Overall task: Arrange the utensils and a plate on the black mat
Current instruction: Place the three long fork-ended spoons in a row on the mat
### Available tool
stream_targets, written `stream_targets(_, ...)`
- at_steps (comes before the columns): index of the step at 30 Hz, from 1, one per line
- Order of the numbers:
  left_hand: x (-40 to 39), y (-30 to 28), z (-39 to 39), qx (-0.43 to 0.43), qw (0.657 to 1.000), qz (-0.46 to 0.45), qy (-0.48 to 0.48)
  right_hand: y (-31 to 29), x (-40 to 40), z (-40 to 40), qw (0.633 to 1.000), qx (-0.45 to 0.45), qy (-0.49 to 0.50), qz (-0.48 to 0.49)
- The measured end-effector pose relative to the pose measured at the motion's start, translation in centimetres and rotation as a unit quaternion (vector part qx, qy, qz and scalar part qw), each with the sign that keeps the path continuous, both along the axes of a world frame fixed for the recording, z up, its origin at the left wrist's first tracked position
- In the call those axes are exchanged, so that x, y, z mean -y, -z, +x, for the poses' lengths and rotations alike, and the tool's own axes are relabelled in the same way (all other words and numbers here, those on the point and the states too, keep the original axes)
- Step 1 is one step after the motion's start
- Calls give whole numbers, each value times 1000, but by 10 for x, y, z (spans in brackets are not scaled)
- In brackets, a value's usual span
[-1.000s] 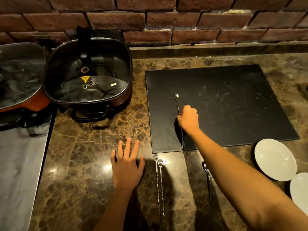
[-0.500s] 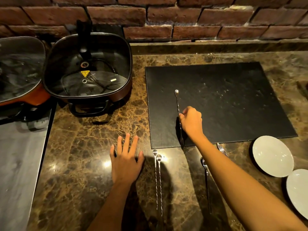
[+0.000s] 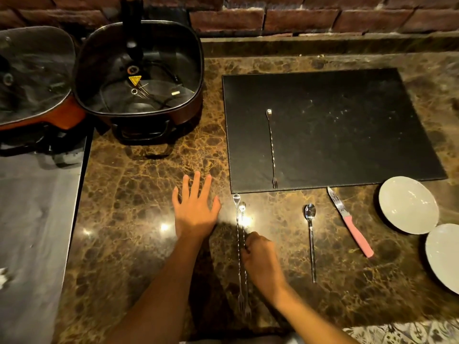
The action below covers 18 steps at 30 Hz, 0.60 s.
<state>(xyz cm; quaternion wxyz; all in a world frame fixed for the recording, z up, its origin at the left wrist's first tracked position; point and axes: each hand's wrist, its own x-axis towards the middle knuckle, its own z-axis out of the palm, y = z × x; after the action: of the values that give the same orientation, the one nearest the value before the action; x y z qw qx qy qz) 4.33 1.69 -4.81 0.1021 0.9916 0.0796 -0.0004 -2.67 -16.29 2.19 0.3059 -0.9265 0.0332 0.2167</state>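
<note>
A black mat (image 3: 347, 125) lies on the brown marble counter. One long twisted bar spoon (image 3: 271, 147) rests on the mat's left part, apart from both hands. Two more twisted bar spoons (image 3: 239, 234) lie side by side on the counter below the mat's left corner. My right hand (image 3: 260, 261) is curled with its fingertips at the right one's stem; I cannot tell if it grips it. My left hand (image 3: 196, 209) lies flat and spread on the counter, left of them. A plain spoon (image 3: 311, 239), a pink-handled knife (image 3: 350, 222) and two white plates (image 3: 407, 207) (image 3: 444, 256) lie to the right.
A square black electric pot (image 3: 139, 78) with a cable inside stands at the back left, with a glass-lidded pan (image 3: 32, 80) beside it. A grey surface (image 3: 32, 219) borders the counter's left edge. A brick wall (image 3: 323, 16) runs along the back.
My right hand has let go of the bar spoon on the mat and drawn back down to the two bar spoons on the counter. The left hand has stayed flat.
</note>
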Motion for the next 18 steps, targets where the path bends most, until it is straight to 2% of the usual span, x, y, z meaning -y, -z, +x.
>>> stream_targets(8,-2,2,1,-12,1000,-10,1,-7,-9,-6,998,11,13,-57)
stream_targets(13,-2,4,1,-12,1000,-9,0,-11,2,-3,998,18,29,-54)
stream_targets(18,-3,9,0,8,1000,5,4,-16,13,23,994,15,105,-4)
